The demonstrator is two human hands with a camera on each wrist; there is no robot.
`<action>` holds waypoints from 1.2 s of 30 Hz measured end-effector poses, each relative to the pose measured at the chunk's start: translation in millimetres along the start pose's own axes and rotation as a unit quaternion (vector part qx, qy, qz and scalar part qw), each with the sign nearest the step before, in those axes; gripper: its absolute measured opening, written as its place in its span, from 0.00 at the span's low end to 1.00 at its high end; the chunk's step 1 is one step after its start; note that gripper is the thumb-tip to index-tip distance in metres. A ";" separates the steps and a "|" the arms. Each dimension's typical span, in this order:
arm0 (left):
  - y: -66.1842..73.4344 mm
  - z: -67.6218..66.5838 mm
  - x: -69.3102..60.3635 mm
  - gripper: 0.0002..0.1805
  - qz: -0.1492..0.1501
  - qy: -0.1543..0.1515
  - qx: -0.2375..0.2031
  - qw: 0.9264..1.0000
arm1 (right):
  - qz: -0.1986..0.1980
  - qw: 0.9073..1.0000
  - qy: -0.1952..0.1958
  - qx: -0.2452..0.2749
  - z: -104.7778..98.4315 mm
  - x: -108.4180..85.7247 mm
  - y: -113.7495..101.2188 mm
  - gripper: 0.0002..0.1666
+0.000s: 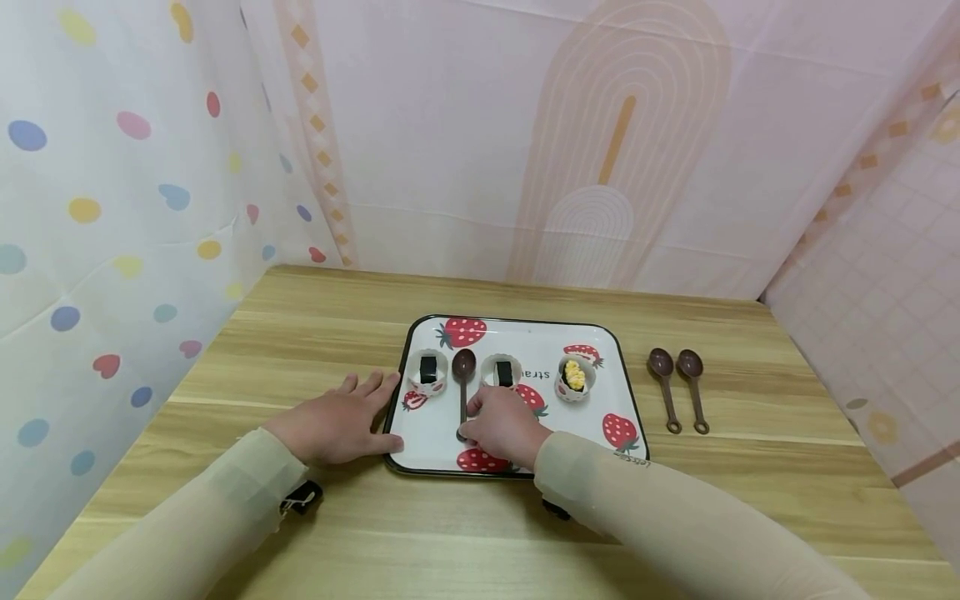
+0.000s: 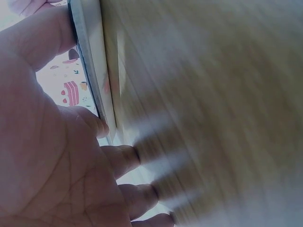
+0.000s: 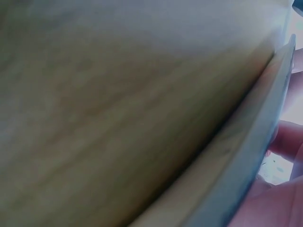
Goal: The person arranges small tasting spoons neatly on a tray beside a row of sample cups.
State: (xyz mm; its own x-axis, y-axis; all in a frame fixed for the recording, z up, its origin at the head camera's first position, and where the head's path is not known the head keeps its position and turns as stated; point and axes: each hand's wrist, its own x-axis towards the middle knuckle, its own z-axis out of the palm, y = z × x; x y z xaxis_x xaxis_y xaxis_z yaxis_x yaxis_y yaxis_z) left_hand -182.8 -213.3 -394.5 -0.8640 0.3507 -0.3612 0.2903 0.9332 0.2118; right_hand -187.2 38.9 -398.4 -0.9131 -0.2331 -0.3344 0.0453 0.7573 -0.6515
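A white tray (image 1: 435, 432) with a dark rim and strawberry print lies on the table. On it a brown spoon (image 1: 464, 367) lies between two paper cups, its bowl pointing away. My right hand (image 1: 506, 423) pinches the spoon's handle near its end. My left hand (image 1: 337, 423) rests at the tray's left edge, fingers spread, thumb over the near corner. The left cup (image 1: 415, 371) and the middle cup (image 1: 490, 365) each hold a piece wrapped in black seaweed. In the right cup (image 1: 573, 395) sits a sushi piece with yellow topping (image 1: 574, 373).
Two more brown spoons, a nearer-to-tray spoon (image 1: 664, 383) and an outer spoon (image 1: 694, 383), lie side by side right of the tray. The wooden table (image 1: 300, 325) meets patterned cloth walls (image 1: 465, 167) at the back and sides.
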 end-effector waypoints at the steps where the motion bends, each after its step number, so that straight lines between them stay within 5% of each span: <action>1: 0.0 0.0 0.0 0.61 0.000 0.000 0.000 1.000 | -0.001 1.000 0.001 -0.002 0.3 0.3 -0.1 0.11; 19: 0.5 0.6 0.1 0.61 0.004 0.003 -0.003 1.000 | 0.013 0.999 0.002 -0.029 1.1 2.0 -1.9 0.08; 36: 0.0 -0.5 1.0 0.61 -0.001 -0.004 -0.005 1.000 | 0.001 1.000 -0.022 0.012 -12.6 -13.5 4.4 0.12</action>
State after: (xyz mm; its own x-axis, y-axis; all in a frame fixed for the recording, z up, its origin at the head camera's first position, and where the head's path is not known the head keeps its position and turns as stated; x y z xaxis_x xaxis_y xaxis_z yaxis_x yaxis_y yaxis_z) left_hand -183.8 -213.0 -394.5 -0.8609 0.3504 -0.3690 0.2850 0.9327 0.2209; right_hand -179.8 52.9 -388.2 -0.8943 -0.2586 -0.3651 0.0574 0.7431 -0.6668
